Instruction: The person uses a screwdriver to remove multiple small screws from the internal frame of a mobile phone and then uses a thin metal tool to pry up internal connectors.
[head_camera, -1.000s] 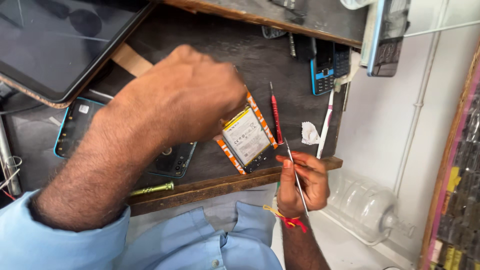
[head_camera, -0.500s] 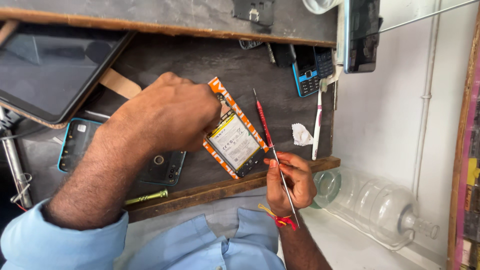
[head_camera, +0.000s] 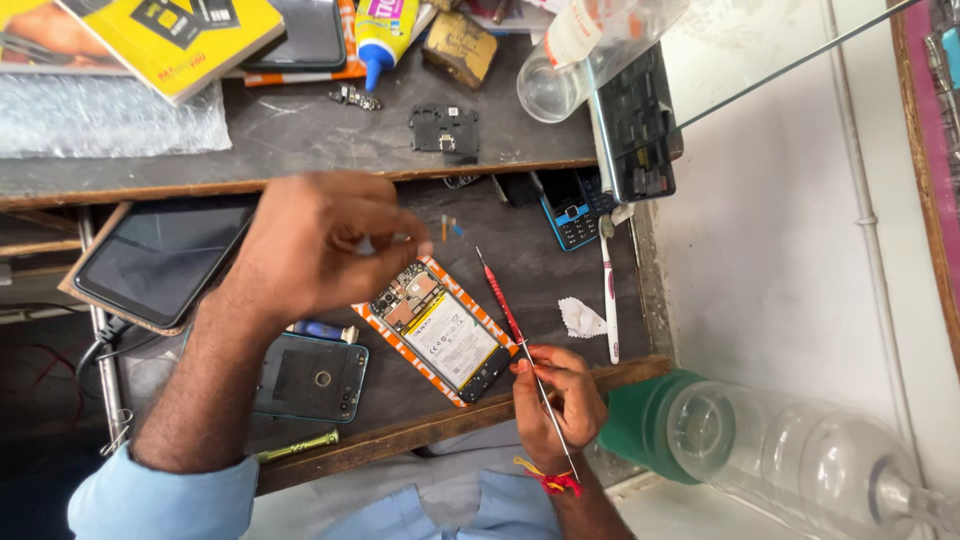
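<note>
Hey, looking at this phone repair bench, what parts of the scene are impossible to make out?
Head view, the only one:
- What the left hand pinches: its fingertips are motion-blurred.
- The tiny part beside them: too small to identify.
- Part of the blue back cover: hidden under the left forearm.
- The tip of the thin metal tool in the right hand: too fine to see.
- The clear bottle: cut off by the frame edge.

Bright daylight floods in from my right, washing out the white wall (head_camera: 790, 250). My left hand (head_camera: 320, 245) blurs slightly; edges bend.
</note>
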